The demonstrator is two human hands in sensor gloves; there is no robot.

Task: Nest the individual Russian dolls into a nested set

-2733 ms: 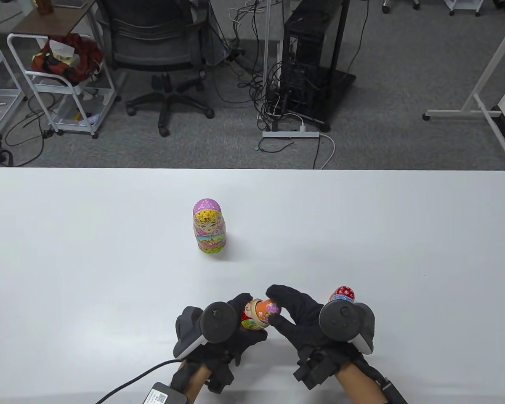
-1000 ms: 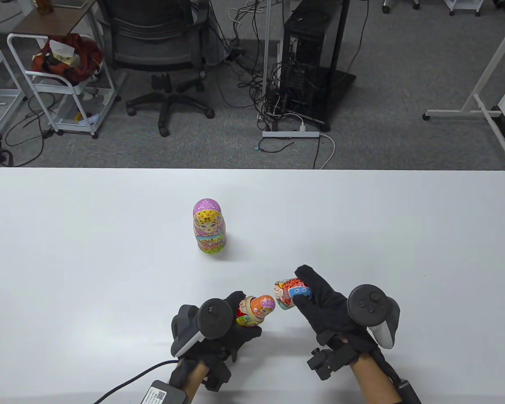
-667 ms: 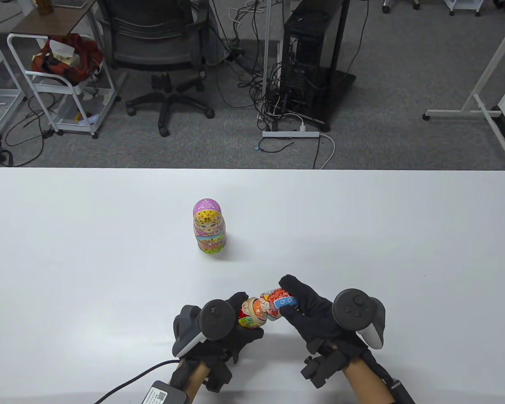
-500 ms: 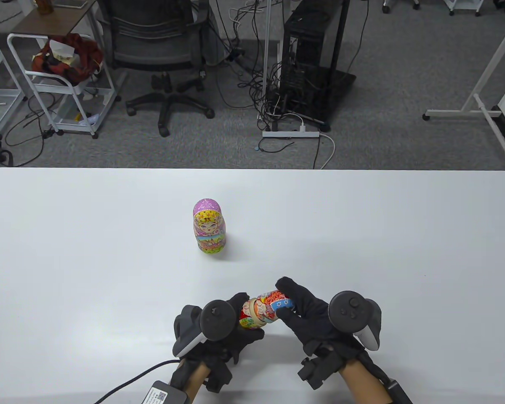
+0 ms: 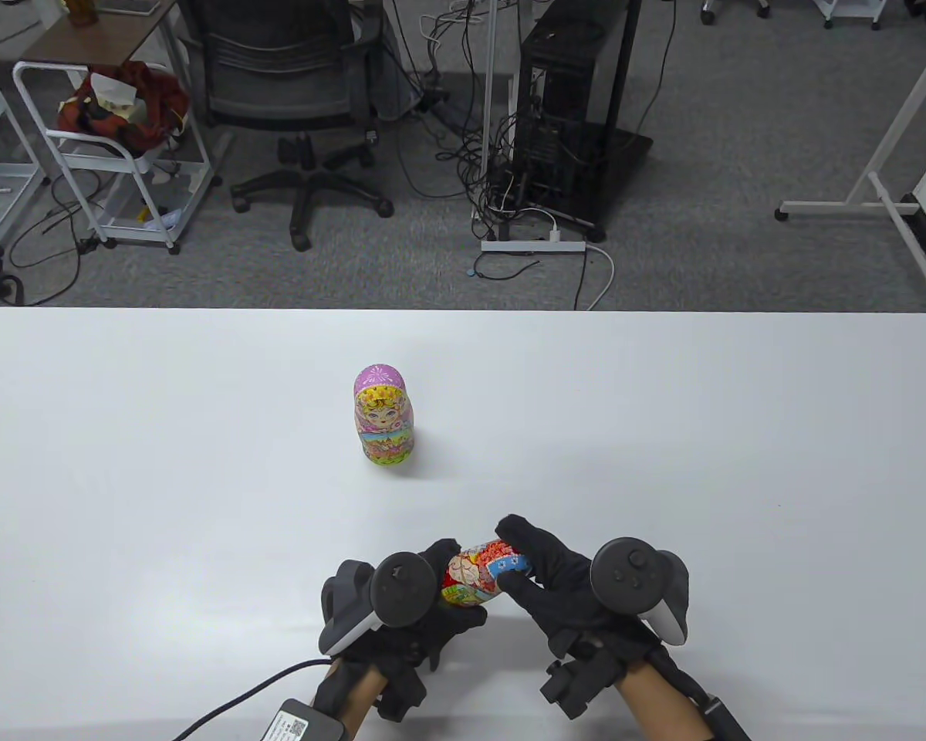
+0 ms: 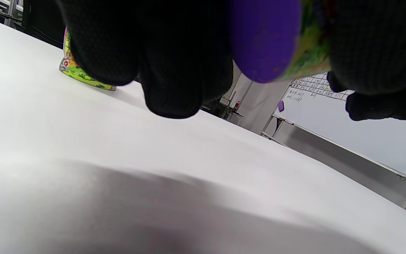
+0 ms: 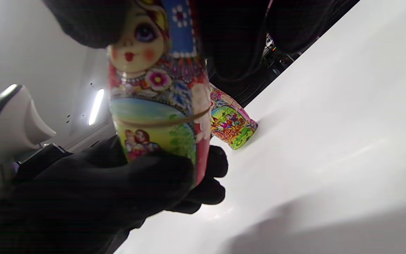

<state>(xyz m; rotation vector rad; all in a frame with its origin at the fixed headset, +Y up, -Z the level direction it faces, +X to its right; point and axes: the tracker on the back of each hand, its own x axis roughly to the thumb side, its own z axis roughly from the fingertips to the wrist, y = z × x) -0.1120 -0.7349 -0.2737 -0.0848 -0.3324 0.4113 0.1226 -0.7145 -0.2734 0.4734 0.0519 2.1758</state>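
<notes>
Both hands are holding one red doll (image 5: 478,573) just above the white table (image 5: 664,432), near the edge where the person is standing. The left hand (image 5: 420,606) is gripping the bottom half of the doll, and its fingers are curling around it from below. The right hand (image 5: 563,579) is gripping the top half, with the thumb on one side and the fingers (image 5: 518,532) on the other. The doll is lying tilted on its side between the two hands, with its head pointing to the right hand. In the right wrist view the two halves are sitting together, with a thin line showing at the join across the doll's middle, and her painted face is looking out under the black glove. In the left wrist view the purple bottom of the doll is peeking out between the dark fingers (image 6: 174,70). A bigger pink doll (image 5: 384,425) is standing upright on the table, well apart from the hands, farther back and a little to the left
</notes>
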